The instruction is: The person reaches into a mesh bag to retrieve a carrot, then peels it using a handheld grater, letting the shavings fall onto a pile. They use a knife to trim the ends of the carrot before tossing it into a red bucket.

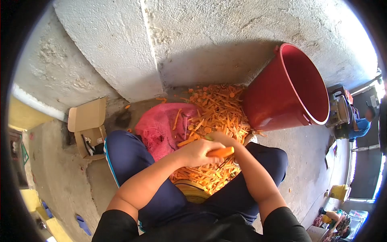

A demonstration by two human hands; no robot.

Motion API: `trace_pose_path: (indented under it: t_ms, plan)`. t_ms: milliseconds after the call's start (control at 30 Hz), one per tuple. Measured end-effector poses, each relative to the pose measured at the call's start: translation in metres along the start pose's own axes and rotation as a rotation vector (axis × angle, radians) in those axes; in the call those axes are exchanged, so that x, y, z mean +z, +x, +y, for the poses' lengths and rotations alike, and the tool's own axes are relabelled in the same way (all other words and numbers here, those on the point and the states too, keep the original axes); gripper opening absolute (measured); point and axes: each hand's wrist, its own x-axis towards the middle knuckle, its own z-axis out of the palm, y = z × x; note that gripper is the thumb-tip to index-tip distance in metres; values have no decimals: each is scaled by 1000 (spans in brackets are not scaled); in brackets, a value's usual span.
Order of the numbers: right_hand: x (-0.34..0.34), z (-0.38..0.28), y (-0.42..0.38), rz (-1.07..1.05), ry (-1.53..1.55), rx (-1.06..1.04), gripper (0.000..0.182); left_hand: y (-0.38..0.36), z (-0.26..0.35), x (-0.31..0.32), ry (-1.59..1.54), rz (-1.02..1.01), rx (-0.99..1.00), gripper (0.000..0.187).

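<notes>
My left hand (197, 153) is closed around a peeled orange carrot (221, 152), whose end sticks out to the right. Crossing just beyond it, my right hand (221, 139) is partly hidden and blurred. Its fingers look curled near a small greenish thing (208, 138) that I cannot make out. Below and beyond both hands spreads a heap of carrot peelings (221, 111), with round end slices among them. A pink mesh sack (155, 125) lies against the heap on the left. Between my legs shows the rim of a yellow container (188, 189) with peelings at it.
A large red bin (266, 97) leans at the right beside the rough white wall (201, 32). On the left sits an open cardboard box (86, 117) with small items inside. A blue sandal (83, 225) lies on the floor. Other people, one in a blue shirt (360, 128), are far right.
</notes>
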Motion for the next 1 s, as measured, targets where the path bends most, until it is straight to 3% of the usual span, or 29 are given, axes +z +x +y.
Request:
trace_pose_path:
  t_ms: [33,100,167,267,300,333,433,567,667,700,833,1000]
  plan:
    - [26,9,5,134,557,-181,27,1,4,-6,4,108,89,34]
    - [67,13,23,459,974,-518,18,5,-7,-13,-45,155,161,31]
    - [67,3,28,539,926,-596,15,7,-9,-14,-202,246,249,27]
    - [19,-35,-1,185,1231,-376,26,5,-9,-18,-439,346,263,23]
    - [4,-43,-5,169,1199,-449,26,2,-6,-23,-463,380,237,23]
    - [6,-25,-1,93,1433,-269,25,0,-4,-29,-488,412,211,23]
    - [-5,-13,-2,226,1631,-252,25,-8,-8,-45,-132,464,133,27]
    - [-17,-26,-18,456,1462,-172,24,-12,-15,-43,-15,458,-33,34]
    - [-19,-33,-22,529,1039,-100,22,-11,-14,-33,202,403,-47,37]
    - [-17,-40,-23,561,1032,-111,20,-11,-15,-28,171,409,-130,39]
    - [-14,-48,-27,642,702,-80,17,-10,-19,-31,197,435,-165,32]
    - [-22,-60,-43,555,380,49,22,-5,-25,-37,288,617,-139,27]
